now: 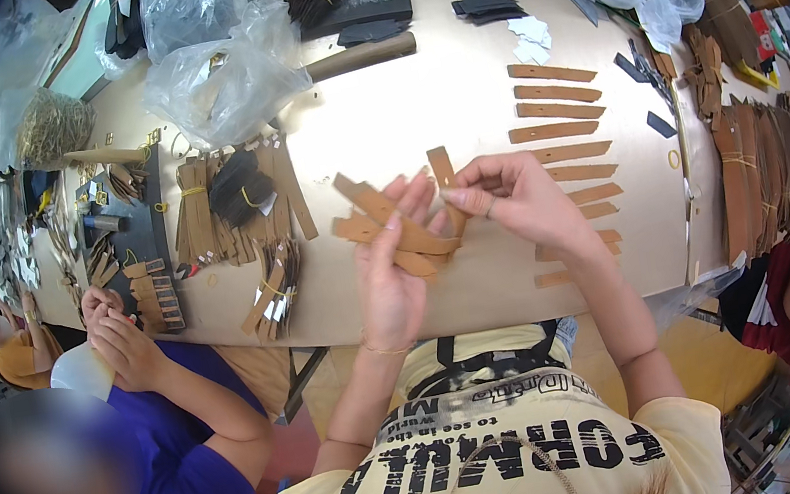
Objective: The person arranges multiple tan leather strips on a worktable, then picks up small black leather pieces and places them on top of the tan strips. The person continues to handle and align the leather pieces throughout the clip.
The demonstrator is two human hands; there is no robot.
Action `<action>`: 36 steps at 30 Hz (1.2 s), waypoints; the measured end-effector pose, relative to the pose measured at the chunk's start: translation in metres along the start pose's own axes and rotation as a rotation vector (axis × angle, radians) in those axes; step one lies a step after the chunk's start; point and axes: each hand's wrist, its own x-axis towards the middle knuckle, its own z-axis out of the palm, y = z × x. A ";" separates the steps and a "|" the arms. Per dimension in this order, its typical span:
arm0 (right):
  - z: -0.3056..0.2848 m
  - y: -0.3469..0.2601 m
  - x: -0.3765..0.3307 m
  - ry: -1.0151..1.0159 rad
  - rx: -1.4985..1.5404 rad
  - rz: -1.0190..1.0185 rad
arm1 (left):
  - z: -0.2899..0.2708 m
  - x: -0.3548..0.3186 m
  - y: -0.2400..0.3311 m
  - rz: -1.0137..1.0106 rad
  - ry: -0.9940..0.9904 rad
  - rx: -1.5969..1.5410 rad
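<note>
My left hand (396,257) is closed around several tan leather strips (374,207) that fan out over the palm and fingers. Between the thumb and fingers of my right hand (509,193) is one tan leather strip (441,165), its end pointing up and away from me. Both hands are close together above the table, just left of a column of similar leather strips (556,131), which lie crosswise one beyond another. My right forearm hides part of the nearer strips in that column.
Bundled brown strips (198,209) and a black bundle (241,183) lie to the left. Clear plastic bags (226,84) and a wooden roller (360,57) are farther back. Larger brown strip bundles (757,166) stand right. A co-worker in blue (195,477) sits left, another in red at right.
</note>
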 end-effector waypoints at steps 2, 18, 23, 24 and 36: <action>-0.008 -0.003 0.019 -0.039 -0.161 0.053 | -0.013 0.006 0.010 0.064 0.057 -0.012; -0.001 -0.011 0.075 -0.290 -1.067 -0.334 | -0.043 -0.005 0.020 0.128 0.136 0.050; -0.010 0.013 0.036 -0.001 -1.102 -0.484 | -0.032 -0.005 0.019 0.070 0.050 0.005; -0.008 0.021 0.028 0.039 -1.143 -0.539 | -0.032 -0.004 0.020 0.054 0.042 -0.039; -0.004 0.016 -0.004 -0.067 -0.627 -0.507 | -0.024 -0.005 0.008 0.043 -0.058 -0.154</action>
